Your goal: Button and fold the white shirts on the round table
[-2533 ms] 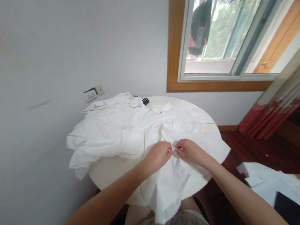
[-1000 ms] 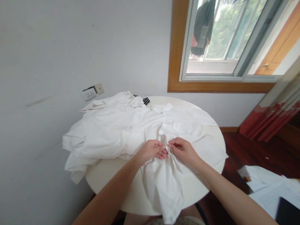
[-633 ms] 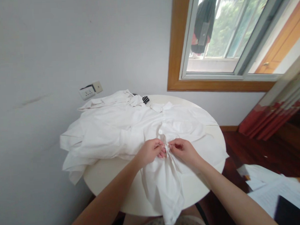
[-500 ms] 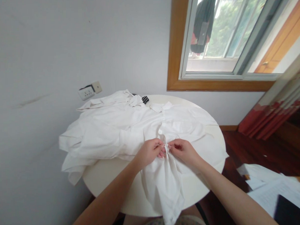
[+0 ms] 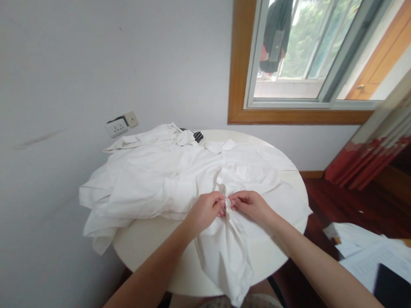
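Note:
A white shirt (image 5: 250, 168) lies spread over the round white table (image 5: 141, 247), its collar toward the far side and its lower end hanging over the near edge. My left hand (image 5: 209, 208) pinches the front of the shirt along its middle opening. Right beside it, my right hand (image 5: 250, 204) pinches the opposite side of that opening, fingertips almost touching the left ones. The cloth between them is bunched up. Any button there is too small to make out. More white garments (image 5: 138, 184) lie heaped to the left, touching the shirt.
A black-and-white striped item (image 5: 198, 136) rests at the table's back edge. Behind are a wall socket (image 5: 116, 127) and a wood-framed window (image 5: 235, 98). Papers (image 5: 361, 256) and a dark phone-like object (image 5: 392, 287) lie at lower right, near a red and white curtain (image 5: 358, 158).
Both hands stay at the same spot on the shirt front, with small finger movements; the right fingertips are slightly closer to the left. The hanging cloth has shifted a little.

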The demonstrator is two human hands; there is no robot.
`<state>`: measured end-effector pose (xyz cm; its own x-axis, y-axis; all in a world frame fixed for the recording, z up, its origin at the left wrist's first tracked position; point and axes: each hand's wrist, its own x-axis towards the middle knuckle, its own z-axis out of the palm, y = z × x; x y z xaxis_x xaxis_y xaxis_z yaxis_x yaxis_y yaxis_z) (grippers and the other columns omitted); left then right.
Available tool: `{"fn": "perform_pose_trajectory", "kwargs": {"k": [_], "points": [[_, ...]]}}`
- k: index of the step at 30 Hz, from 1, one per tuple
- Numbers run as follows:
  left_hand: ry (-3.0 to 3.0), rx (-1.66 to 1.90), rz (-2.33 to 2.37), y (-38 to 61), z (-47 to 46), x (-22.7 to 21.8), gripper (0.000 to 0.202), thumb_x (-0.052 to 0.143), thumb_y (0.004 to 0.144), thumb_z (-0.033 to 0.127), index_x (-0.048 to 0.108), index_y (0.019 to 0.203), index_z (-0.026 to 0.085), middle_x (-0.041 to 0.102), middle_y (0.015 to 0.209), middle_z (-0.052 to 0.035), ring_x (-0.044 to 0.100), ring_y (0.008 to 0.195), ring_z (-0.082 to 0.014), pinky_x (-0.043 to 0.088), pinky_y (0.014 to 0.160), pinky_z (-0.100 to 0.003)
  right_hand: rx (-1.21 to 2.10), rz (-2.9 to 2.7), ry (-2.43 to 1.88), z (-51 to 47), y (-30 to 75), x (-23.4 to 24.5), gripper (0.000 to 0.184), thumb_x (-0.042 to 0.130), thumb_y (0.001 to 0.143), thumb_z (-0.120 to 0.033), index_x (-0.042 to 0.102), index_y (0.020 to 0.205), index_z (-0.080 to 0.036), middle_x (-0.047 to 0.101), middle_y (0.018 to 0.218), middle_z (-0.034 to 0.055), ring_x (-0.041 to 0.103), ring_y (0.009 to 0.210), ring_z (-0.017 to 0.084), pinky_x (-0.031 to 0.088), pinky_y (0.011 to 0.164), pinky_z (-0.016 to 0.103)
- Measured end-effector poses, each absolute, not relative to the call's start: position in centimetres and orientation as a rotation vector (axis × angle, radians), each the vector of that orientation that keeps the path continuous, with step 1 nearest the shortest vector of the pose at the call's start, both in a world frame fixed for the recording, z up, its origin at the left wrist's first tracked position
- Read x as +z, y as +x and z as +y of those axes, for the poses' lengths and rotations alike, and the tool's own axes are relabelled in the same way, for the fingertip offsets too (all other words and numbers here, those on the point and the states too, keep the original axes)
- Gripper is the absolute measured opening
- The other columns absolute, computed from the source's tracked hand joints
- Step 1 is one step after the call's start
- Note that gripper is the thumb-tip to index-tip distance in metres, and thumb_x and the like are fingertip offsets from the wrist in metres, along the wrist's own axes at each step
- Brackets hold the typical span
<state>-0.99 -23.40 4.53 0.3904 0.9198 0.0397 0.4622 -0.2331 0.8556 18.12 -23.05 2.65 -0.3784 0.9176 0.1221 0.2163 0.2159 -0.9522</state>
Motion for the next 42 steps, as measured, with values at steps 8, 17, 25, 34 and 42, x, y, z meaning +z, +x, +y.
{"fn": "perform_pose_trajectory", "kwargs": {"k": [8,17,25,34,42], "points": [[1.781,0.763,1.137,-0.9,-23.0,3.5,0.013,0.045,0.081,0.019,0.058,0.079,0.018,0.064,0.064,0.0009,0.064,0.06,-0.0121,0.051,0.06,-0.023,1.172,-1.649,-1.099,-22.6,17.8,1.8,0.02,0.061,0.074,-0.033,0.069,0.082,-0.017,0.067,0.072,0.0022,0.06,0.066,0.015,0.047,0.064,0.026],[1.521,0.805,1.111,-0.3,-22.4,2.9,0.014,0.052,0.08,0.028,0.056,0.073,0.016,0.062,0.062,0.0007,0.063,0.056,-0.0125,0.053,0.06,-0.026,0.759,-1.798,-1.133,-23.3,17.0,2.0,0.012,0.055,0.08,-0.022,0.067,0.077,-0.019,0.063,0.074,0.0016,0.056,0.068,0.014,0.043,0.062,0.025],[1.474,0.809,1.167,0.1,-22.2,2.8,0.03,0.055,0.082,0.044,0.056,0.07,0.016,0.061,0.054,0.0013,0.062,0.052,-0.0123,0.053,0.057,-0.025,0.545,-1.891,-1.104,-23.3,16.7,1.9,0.011,0.054,0.081,-0.015,0.061,0.074,-0.02,0.058,0.073,0.0007,0.053,0.069,0.014,0.042,0.066,0.026],[1.417,0.869,1.16,0.3,-22.0,2.5,0.026,0.054,0.082,0.039,0.056,0.069,0.016,0.059,0.05,0.0024,0.06,0.047,-0.011,0.051,0.051,-0.022,0.584,-1.91,-1.025,-23.5,16.7,2.1,0.003,0.054,0.084,-0.021,0.057,0.084,-0.021,0.056,0.08,0.0016,0.051,0.071,0.014,0.042,0.066,0.026],[1.459,0.851,1.125,0.5,-22.4,3.0,0.022,0.045,0.086,0.032,0.052,0.072,0.017,0.058,0.05,0.0024,0.06,0.048,-0.0109,0.05,0.051,-0.022,0.571,-1.978,-1.033,-23.7,16.6,2.4,0.024,0.038,0.096,-0.033,0.049,0.078,-0.021,0.051,0.073,0.0003,0.049,0.07,0.015,0.04,0.066,0.028]]}}
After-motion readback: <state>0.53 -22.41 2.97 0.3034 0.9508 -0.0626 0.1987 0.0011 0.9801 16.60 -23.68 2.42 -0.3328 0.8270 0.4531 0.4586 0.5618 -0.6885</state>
